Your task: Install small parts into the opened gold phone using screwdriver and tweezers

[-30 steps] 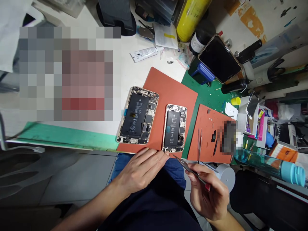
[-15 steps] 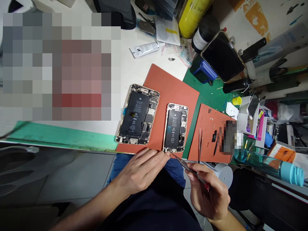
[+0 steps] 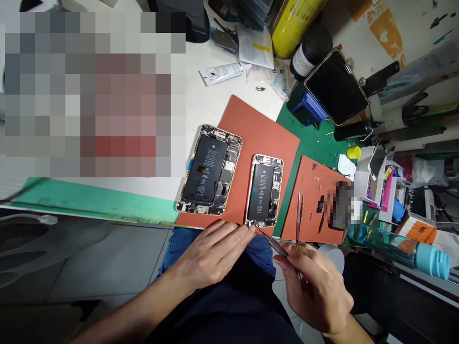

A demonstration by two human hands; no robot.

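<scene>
Two phones without screens lie side by side on a reddish-brown mat, their batteries and boards bare: a larger opened phone [image 3: 208,169] and a smaller opened phone [image 3: 261,191]. My left hand [image 3: 211,258] is at the smaller phone's lower left corner, fingers together and their tips on its bottom edge. In my right hand [image 3: 311,282] is a slim metal pick [image 3: 274,243] with a knurled grip, pinched between thumb and fingers. Its point meets the phone's bottom edge, close to my left fingertips; the exact contact is too small to make out.
To the right, a second mat [image 3: 294,222] carries tweezers [image 3: 300,215], small dark parts and a partly blurred dark object. A blue bottle [image 3: 398,248] lies beyond. Behind stand a propped phone [image 3: 337,88] and a yellow canister [image 3: 296,28]; a white tube [image 3: 224,74] lies nearby.
The whole view has shifted slightly. My right hand has turned a little and sits lower around the pick, whose tip stays at the phone's bottom edge. My left hand holds its place.
</scene>
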